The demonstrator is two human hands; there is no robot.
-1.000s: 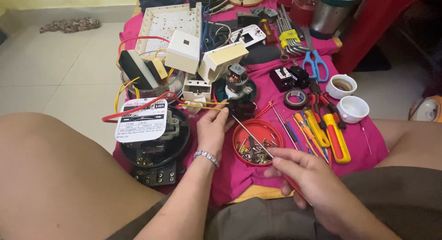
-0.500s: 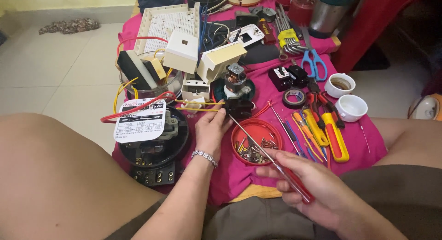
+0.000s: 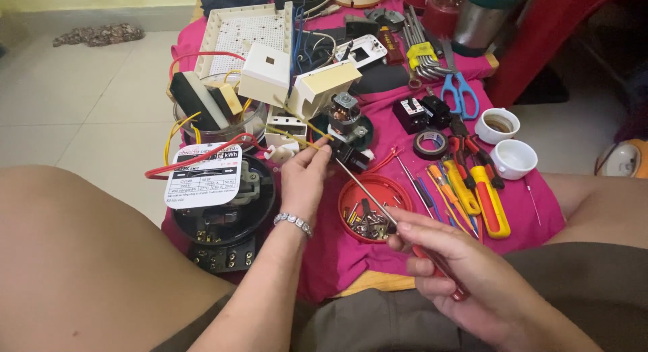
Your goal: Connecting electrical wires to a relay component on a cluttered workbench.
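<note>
Your right hand (image 3: 466, 271) is closed around a red-handled screwdriver (image 3: 398, 227), its handle mostly hidden in your fingers and its tip lost against the small motor part (image 3: 347, 132). Your left hand (image 3: 304, 180) pinches a yellow wire (image 3: 297, 137) beside that part. Below lies a red dish (image 3: 374, 186) of screws on the pink-covered surface (image 3: 526, 203).

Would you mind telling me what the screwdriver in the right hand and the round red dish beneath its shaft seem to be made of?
The long screwdriver in the right hand looks like bare steel along its thin shaft, which is grey and glinting; its translucent red handle is probably plastic. The round red dish looks like moulded plastic, with an even colour and a soft sheen. The small screws inside look like metal.
</note>
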